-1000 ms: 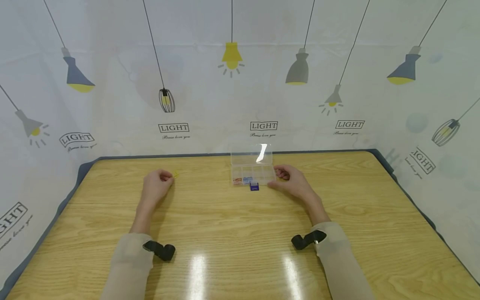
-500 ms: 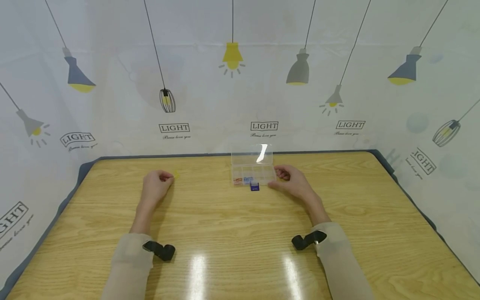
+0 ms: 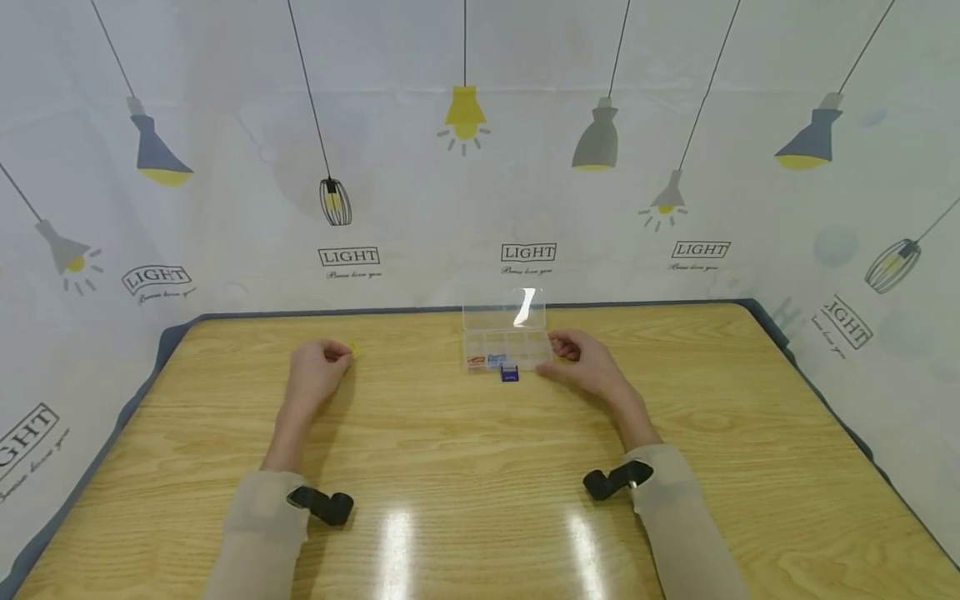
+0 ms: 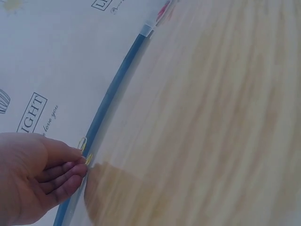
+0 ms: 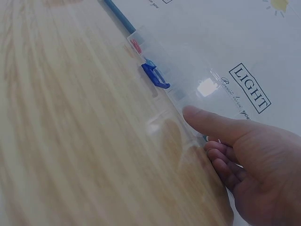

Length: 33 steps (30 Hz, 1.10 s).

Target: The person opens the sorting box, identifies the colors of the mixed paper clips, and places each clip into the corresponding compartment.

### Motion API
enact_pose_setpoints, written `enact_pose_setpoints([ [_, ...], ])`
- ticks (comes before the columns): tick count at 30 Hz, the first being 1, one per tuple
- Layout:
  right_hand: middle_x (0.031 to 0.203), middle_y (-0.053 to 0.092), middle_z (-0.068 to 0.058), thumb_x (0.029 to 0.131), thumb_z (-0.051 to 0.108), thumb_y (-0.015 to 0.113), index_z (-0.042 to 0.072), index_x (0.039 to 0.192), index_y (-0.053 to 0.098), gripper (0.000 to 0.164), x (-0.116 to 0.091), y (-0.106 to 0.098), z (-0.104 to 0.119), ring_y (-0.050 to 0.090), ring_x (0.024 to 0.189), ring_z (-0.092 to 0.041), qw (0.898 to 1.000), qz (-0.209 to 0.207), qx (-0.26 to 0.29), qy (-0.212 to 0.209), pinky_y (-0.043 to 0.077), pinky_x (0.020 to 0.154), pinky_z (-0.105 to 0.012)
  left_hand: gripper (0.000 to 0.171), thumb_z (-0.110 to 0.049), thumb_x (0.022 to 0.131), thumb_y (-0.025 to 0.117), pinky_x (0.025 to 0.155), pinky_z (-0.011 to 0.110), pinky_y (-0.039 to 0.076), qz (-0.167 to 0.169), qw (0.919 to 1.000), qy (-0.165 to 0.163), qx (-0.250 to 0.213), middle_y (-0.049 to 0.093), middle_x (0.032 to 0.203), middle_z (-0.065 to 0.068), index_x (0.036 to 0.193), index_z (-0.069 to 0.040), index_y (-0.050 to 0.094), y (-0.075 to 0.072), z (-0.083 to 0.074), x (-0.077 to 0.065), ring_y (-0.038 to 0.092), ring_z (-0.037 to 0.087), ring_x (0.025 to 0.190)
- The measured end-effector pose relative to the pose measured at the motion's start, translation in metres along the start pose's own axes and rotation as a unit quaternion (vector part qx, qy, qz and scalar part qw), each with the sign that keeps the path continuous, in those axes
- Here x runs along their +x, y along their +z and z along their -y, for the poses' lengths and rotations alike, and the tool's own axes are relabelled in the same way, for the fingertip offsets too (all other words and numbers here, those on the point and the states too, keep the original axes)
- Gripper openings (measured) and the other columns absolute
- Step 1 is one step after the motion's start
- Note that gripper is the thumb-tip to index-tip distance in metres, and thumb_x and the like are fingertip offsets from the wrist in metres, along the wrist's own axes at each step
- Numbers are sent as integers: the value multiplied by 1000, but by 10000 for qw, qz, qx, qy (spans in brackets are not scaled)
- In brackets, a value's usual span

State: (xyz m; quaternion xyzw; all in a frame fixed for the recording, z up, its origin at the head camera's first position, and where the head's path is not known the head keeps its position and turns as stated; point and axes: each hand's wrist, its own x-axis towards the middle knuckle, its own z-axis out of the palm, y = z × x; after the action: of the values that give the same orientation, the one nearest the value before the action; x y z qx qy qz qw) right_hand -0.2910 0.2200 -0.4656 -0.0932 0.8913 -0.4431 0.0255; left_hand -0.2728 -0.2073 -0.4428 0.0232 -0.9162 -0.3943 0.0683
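My left hand point(image 3: 318, 371) pinches yellow paper clips point(image 4: 88, 159) between thumb and fingertips, low over the left part of the table; a second yellow loop point(image 4: 82, 143) sticks up beside them. At the back of the table stands a clear plastic compartment box point(image 3: 528, 350), its transparent lid point(image 3: 491, 312) tipped up behind it. Red clips point(image 3: 476, 362) lie in its front left compartment, blue ones point(image 3: 496, 360) in the one beside. A dark blue latch point(image 3: 509, 373) hangs at the box's front edge. My right hand point(image 3: 592, 362) grips the right end, thumb at the front corner, fingers curled behind.
The wood-grain table point(image 3: 450, 467) has a dark blue edge strip point(image 4: 113, 89) along its back. Right behind it rises a white curtain point(image 3: 412, 167) printed with lamps. Each sleeve carries a black wrist camera, such as the left one point(image 3: 322, 504).
My left hand has shifted slightly to the right with the yellow paper clips. The right hand and the box stay where they were.
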Motion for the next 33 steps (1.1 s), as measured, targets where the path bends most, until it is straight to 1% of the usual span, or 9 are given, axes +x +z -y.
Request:
enact_pose_setpoints([
  [7,117,60,-10,83,32,85,5,138,56,68,0,0,-1,53,106,-26,10000,-23,25,-7,45,97,-40,18,-4,94,64,84,46,54,-84,9996,270,-62,71,98,24,102,11,71,8,-8,-1,67,37,92],
  [14,117,60,-11,83,33,85,4,138,57,68,0,1,-2,53,106,-26,10000,-17,14,-3,45,97,-40,17,-5,94,64,84,45,53,-35,9994,283,-179,72,98,22,102,8,72,17,-16,-3,66,34,92],
  [23,116,60,-10,83,33,85,5,137,57,67,1,0,-3,53,106,-25,10000,-19,11,-21,45,97,-40,18,-7,95,65,85,44,55,124,9981,352,-491,71,101,22,104,7,72,30,-35,-3,67,33,94],
  [29,116,60,-10,82,33,85,6,137,57,67,1,1,-2,53,105,-25,10000,-20,24,-37,44,97,-40,17,-6,94,66,83,42,56,154,9965,476,-669,72,99,21,103,7,72,41,-43,-2,68,32,92],
  [33,116,60,-10,83,32,85,5,136,58,66,1,0,-2,53,106,-26,10000,-23,72,-20,45,97,-40,16,-5,93,66,83,41,56,220,9953,492,-804,72,98,20,103,6,72,49,-50,0,68,31,92],
])
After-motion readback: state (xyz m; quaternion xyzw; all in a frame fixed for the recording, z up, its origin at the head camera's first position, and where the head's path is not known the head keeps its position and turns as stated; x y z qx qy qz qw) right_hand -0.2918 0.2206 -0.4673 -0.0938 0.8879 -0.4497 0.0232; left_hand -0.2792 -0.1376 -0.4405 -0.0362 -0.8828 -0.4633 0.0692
